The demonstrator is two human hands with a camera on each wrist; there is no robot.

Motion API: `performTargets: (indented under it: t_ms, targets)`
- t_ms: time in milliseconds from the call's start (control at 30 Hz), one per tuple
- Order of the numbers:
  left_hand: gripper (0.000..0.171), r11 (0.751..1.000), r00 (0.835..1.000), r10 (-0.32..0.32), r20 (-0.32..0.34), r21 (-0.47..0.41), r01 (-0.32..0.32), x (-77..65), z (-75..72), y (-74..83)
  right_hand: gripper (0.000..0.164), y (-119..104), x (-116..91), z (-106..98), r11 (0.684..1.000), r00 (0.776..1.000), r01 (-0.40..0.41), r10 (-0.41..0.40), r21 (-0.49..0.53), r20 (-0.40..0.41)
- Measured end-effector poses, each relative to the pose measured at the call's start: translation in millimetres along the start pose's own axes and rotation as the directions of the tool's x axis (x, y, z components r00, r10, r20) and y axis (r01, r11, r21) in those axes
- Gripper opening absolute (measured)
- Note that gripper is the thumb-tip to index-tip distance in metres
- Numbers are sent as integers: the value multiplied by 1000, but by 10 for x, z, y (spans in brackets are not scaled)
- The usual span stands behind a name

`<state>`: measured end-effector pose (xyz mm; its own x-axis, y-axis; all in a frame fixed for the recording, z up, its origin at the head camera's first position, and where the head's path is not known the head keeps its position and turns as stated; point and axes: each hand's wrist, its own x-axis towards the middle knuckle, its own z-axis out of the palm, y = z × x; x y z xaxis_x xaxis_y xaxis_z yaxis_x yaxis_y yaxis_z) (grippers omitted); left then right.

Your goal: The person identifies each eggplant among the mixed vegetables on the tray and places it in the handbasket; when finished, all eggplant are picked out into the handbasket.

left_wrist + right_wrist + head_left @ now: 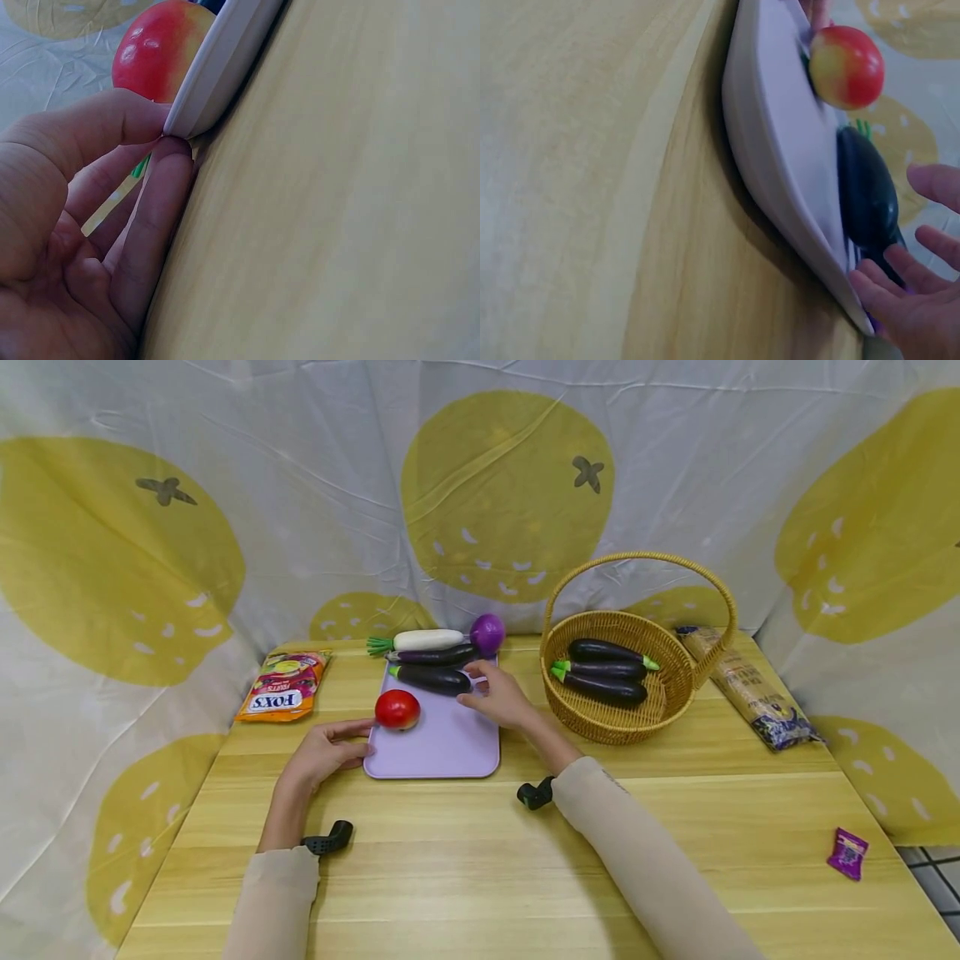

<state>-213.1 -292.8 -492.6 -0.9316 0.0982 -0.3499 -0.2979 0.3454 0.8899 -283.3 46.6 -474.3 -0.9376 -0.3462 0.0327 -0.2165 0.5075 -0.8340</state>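
Observation:
My left hand [326, 752] is at the left edge of a pale lilac tray [442, 756]. In the left wrist view its thumb and index finger pinch the tray rim [196, 82]. A red round fruit [397, 710] with a yellow patch sits on the tray by this hand. Over the tray's right side, my right hand [498, 695] has its fingers apart, at the blunt end of a dark eggplant [429, 680]. Behind that lie a slimmer eggplant [442, 656], a white radish [429, 640] with green leaves, and a purple round vegetable [487, 633].
A wicker basket [581, 724] with a tall handle stands right of the tray, holding several eggplants [611, 670]. An orange-red FOX'S bag [285, 687] lies at the left, a long tan packet [750, 693] at the right. A small purple packet [848, 854] is near the right edge.

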Motion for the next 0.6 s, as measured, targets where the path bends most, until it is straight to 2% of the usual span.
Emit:
performTargets:
  t_ms: [200,367,600]
  targets:
    - [61,1000,1000,0,-2,-5,0,2,12,5,63,7,48,52,1000,1000,-19,19,20,7]
    - [60,1000,1000,5,-1,-2,-5,8,31,8,63,11,105,85,999,999,-39,39,-14,-4]
    - [60,1000,1000,-6,3,8,6,-2,27,22,63,30,231,181,995,1000,-28,27,-93,-13]
